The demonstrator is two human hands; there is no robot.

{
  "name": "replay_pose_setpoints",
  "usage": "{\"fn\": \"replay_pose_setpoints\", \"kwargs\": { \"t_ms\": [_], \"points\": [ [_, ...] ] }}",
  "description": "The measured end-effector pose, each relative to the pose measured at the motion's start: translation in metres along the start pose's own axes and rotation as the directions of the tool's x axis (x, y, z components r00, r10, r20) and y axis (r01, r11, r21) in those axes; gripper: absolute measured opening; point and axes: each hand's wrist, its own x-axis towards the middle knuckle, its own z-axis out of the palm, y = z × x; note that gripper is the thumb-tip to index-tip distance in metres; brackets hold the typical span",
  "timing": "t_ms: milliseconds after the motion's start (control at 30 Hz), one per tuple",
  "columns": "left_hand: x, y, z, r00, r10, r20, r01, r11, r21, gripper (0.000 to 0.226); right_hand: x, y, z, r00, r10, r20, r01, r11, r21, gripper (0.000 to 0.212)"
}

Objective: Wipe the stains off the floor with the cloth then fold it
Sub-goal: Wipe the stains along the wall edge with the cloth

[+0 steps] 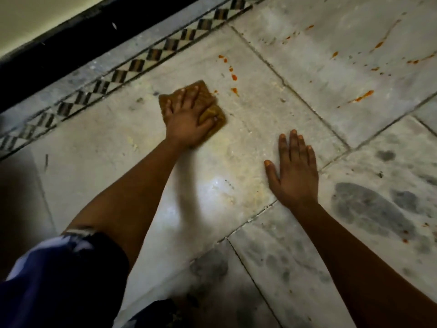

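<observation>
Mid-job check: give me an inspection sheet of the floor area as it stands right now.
Surface: pale marble floor with grey blotches and dark joints.
Job's things: brown cloth lies flat on the floor under the left hand; orange stains just beyond it, more orange stains on the far right tile, not yet wiped.
Clutter: small dark specks and pale crumbs on the tiles.
Grippers: left hand presses on the cloth, fingers spread; right hand rests flat on bare floor, holding nothing.
Cables: nothing seen.
Surroundings: checkered border strip along the floor's edge, black skirting behind it; a dark blue garment at bottom left.
</observation>
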Motion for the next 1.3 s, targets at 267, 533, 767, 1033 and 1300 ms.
{"fn": "replay_pose_setpoints", "kwargs": {
  "t_ms": [267, 533, 767, 1033, 1300],
  "points": [
    [-0.049, 0.000, 0.011, 0.935, 0.351, 0.044, -0.353, 0.932, 0.076, 0.059, -0.001, -0.002, -0.001, 1.000, 0.013, -0.014, -0.013, 1.000, 0.018, 0.069],
    [0.061, -0.045, -0.021, 0.959, -0.281, 0.045, 0.281, 0.960, 0.001, 0.059, 0.001, -0.003, -0.001, 0.999, 0.012, -0.033, -0.011, 1.000, 0.018, 0.067],
    [0.031, 0.003, -0.001, 0.992, 0.118, 0.032, -0.119, 0.992, 0.039, 0.065, 0.003, -0.004, -0.008, 0.999, 0.036, 0.001, -0.036, 0.999, 0.016, 0.067],
    [0.045, -0.055, -0.016, 0.983, -0.176, -0.058, 0.173, 0.984, -0.051, 0.077, 0.003, -0.004, -0.011, 0.997, 0.060, 0.054, -0.062, 0.997, 0.037, 0.068],
    [0.176, 0.037, -0.007, 0.992, -0.126, -0.021, 0.122, 0.983, -0.140, 0.056, 0.003, -0.005, -0.011, 0.997, 0.060, 0.044, -0.062, 0.998, 0.034, 0.068]
  ]
}}
